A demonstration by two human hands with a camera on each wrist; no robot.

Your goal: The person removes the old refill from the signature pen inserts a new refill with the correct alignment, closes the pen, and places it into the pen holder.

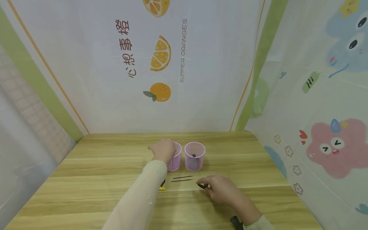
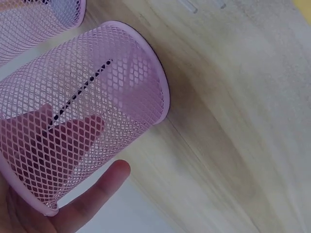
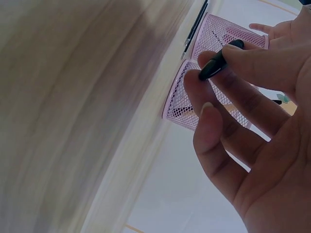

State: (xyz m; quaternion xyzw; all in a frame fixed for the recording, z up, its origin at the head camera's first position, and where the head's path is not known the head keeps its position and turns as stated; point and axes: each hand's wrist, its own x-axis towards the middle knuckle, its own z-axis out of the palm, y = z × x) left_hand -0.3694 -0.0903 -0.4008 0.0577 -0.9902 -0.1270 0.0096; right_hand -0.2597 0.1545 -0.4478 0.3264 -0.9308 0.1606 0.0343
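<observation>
My left hand (image 1: 164, 150) reaches into the left pink mesh cup (image 2: 126, 107). Through the mesh, its fingers pinch a thin black pen refill (image 2: 80, 92) that slants down inside; the thumb lies outside the wall. My right hand (image 1: 222, 189) is low over the wooden table, holding a short, tapered black pen cap (image 3: 221, 60) between thumb and fingertips. Between the hands and in front of the cups, two dark pen refills (image 1: 182, 180) lie side by side on the table.
A second pink mesh cup (image 1: 195, 159) stands just right of the first, with a small dark object inside. Partly behind the left sleeve lie a small yellow piece (image 1: 162, 188) and a black one (image 1: 163, 182). A printed white curtain (image 1: 201, 105) hangs behind the table (image 1: 230, 150).
</observation>
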